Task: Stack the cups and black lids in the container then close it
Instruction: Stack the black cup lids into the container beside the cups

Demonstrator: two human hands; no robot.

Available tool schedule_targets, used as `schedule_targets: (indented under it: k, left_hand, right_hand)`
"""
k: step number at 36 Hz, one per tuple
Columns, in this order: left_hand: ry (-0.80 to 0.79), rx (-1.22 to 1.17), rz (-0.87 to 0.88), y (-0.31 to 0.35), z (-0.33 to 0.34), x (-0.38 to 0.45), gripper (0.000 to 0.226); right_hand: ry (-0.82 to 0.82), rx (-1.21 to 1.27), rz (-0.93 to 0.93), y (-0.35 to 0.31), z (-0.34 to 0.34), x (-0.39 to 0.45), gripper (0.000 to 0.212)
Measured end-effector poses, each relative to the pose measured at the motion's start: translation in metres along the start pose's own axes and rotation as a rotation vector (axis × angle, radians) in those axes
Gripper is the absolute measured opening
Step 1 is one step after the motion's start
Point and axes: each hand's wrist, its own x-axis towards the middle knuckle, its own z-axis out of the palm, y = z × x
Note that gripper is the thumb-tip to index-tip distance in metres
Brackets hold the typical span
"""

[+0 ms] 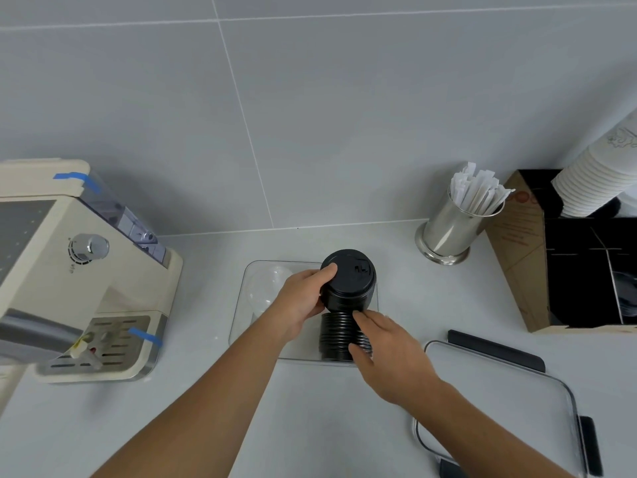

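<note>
A tall stack of black lids (349, 281) stands in the right half of a clear plastic container (241, 294) on the counter. My left hand (300, 298) grips the upper part of the stack from the left, thumb on the top lid. My right hand (379, 343) presses against the lower lids (336, 339) from the right, fingers curled on them. Clear plastic cups (265, 288) lie in the container's left half, partly hidden behind my left hand. The container's clear lid with black clips (496, 401) lies flat on the counter at the right.
A cream coffee machine (76, 270) stands at the left. A steel holder with paper-wrapped sticks (458, 219) is at the back right. A cardboard box with black dividers (568, 270) and a stack of white paper cups (599, 174) sit at the far right.
</note>
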Motion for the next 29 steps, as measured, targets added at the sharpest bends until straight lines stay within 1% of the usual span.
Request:
schedule_targets:
  k: [5,13,22,29]
  left_hand:
    - [-0.021,-0.014,0.011,0.0,0.0,-0.004,0.033]
    - [-0.037,0.017,0.054,-0.004,0.004,-0.006,0.036]
    - [0.02,0.126,0.042,-0.016,0.009,0.001,0.043]
    - [0.052,0.119,-0.002,-0.027,0.014,0.008,0.044]
  right_hand:
    - [0.006,0.004,0.004,0.0,0.0,-0.001,0.045]
    - [-0.007,-0.003,0.002,-0.002,-0.002,-0.001,0.044]
    - [0.012,-0.009,-0.014,-0.003,0.001,-0.005,0.038]
    - [0.028,-0.013,-0.014,-0.002,0.004,-0.006,0.043]
